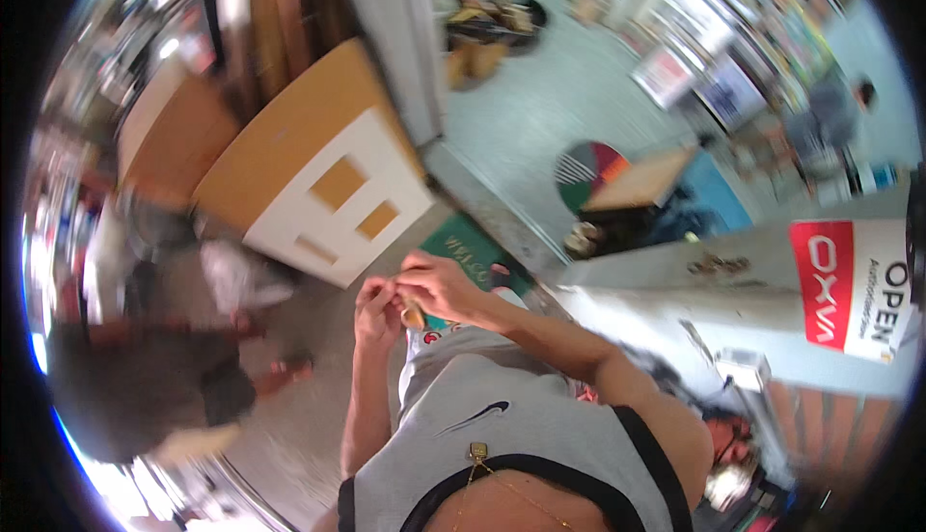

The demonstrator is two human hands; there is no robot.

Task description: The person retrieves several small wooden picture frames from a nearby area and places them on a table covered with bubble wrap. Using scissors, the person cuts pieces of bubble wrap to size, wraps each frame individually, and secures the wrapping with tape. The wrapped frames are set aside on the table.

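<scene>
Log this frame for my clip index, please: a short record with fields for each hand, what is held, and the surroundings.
left hand: raised at chest, fingers curled on the small item
right hand: meets the left, pinching the same item
small tan item: between both hands, kind unclear
floor: green doormat
nearby: wood and white counter

A tall rectangular sign [849,284], red on its left part and white on its right, is fixed to a pale pillar at three o'clock. A green mat with pale lettering [470,245] lies on the floor just above centre. At one o'clock, rectangular white placards [696,81] lean in front of blurred shelves crowded with colourful packages [772,11].
</scene>
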